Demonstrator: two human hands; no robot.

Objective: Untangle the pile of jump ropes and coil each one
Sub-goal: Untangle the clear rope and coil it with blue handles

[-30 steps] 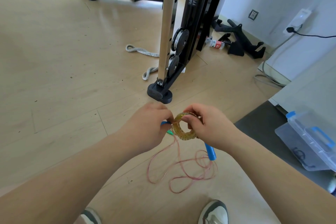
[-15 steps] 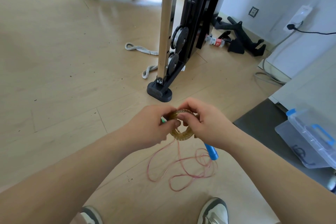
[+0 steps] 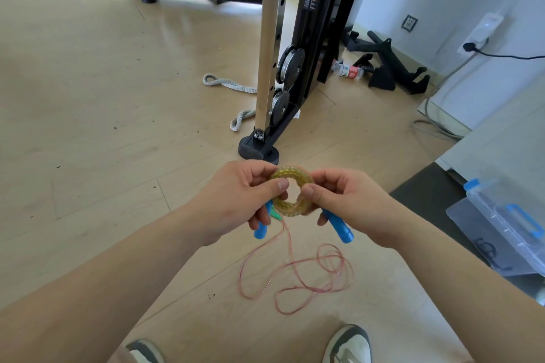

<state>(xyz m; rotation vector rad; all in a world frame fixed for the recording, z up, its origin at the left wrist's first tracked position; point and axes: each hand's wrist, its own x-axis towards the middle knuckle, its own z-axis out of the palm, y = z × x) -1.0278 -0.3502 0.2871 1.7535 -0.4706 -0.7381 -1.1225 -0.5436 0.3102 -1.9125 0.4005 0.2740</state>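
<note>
1. Step in hand: coiling. A yellow-gold coil of rope is wound into a tight ring and held up in front of the body, above the floor.
2. Left hand: grip closed, thumb pinching the left side of the ring; a blue handle sticks out below the fingers, with a green bit just beside it.
3. Right hand: grip closed, thumb pressed on the right side of the ring; second blue handle angles down out of the palm.
4. Thin pink rope trails from near the left-hand grip down to loose loops on the floor between the shoes. Can't tell whether it joins the coil or is a separate rope.
5. Judgement: this coil looks nearly done; the pink rope is not coiled yet.
6. Next move calls for: keep both pinches tight so the ring doesn't spring open, secure the handles against it, set it down. Then take up the pink rope's end and check the crossed loops for knots before winding.
7. Clear bin sits at right, a likely drop spot, but that's a guess.
</note>
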